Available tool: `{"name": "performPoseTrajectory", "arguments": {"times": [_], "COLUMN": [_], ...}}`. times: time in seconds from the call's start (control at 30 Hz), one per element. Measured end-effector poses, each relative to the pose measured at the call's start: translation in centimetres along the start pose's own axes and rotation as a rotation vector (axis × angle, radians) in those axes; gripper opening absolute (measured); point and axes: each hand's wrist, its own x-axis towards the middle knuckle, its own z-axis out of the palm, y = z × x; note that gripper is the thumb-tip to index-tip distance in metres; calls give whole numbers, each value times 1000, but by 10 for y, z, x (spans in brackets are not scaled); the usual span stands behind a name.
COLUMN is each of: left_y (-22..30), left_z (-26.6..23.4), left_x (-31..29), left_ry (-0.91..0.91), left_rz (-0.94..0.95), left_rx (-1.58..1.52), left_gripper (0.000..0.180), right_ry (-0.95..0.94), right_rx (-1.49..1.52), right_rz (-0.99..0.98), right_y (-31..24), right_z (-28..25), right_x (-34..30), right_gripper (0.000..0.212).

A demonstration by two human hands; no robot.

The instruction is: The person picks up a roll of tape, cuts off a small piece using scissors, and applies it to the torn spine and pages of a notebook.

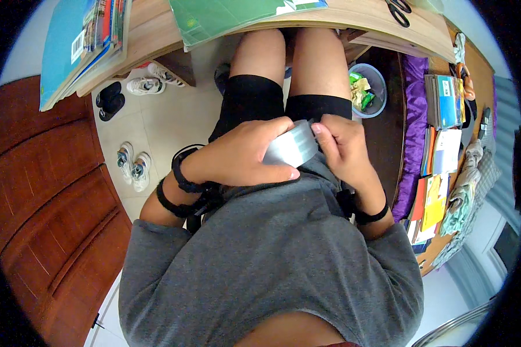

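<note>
Grey shirt [272,254] filling the lower frame, nearest of all, with both forearms coming up from it and black straps [182,179] round each wrist. Left hand [243,153] closed around a silvery-grey roll of tape [292,147], fingers wrapped over the top and thumb underneath, apparently holding it steady against the lap. Right hand [344,150] touching the roll's right edge, fingertips [318,130] pinched at it, probably picking at the loose end; cannot tell whether any tape is actually caught between them. Roll sitting between the two hands, touching both, just above the shirt hem and over the black shorts [255,98]. Held low and close to the body, likely for a firm grip, well apart from the wooden tabletop [353,26] curving across the top. On that tabletop: a stack of books [81,46] at the left, a green folder [226,17], black scissors [398,10]. Below, on the tiled floor: a small bin [367,89] with wrappers beside the right knee, and pairs of shoes [132,168] to the left.
</note>
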Motion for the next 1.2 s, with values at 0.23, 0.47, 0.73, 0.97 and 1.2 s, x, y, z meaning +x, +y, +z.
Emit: {"name": "performPoseTrajectory", "arguments": {"times": [0.23, 0.47, 0.73, 0.97, 1.2], "left_y": [10, 17, 5, -4, -23], "left_z": [-3, -4, -3, -2, 2], "left_x": [-4, -6, -14, -21, -16], "left_ry": [-33, -41, 85, 160, 162], "left_rz": [-11, -33, -34, 16, 209], "left_rx": [-133, -215, -420, -374, -193], "left_gripper": [48, 50, 54, 44, 38], "right_ry": [48, 66, 150, 183, 219], "right_rx": [124, 151, 342, 422, 331], "right_rz": [130, 45, 176, 180, 130], "right_y": [10, 7, 12, 21, 18], "right_z": [-20, -29, -43, -50, -55], "right_x": [-2, 2, -2, -2, -2], "right_gripper": [36, 39, 43, 41, 42]}}
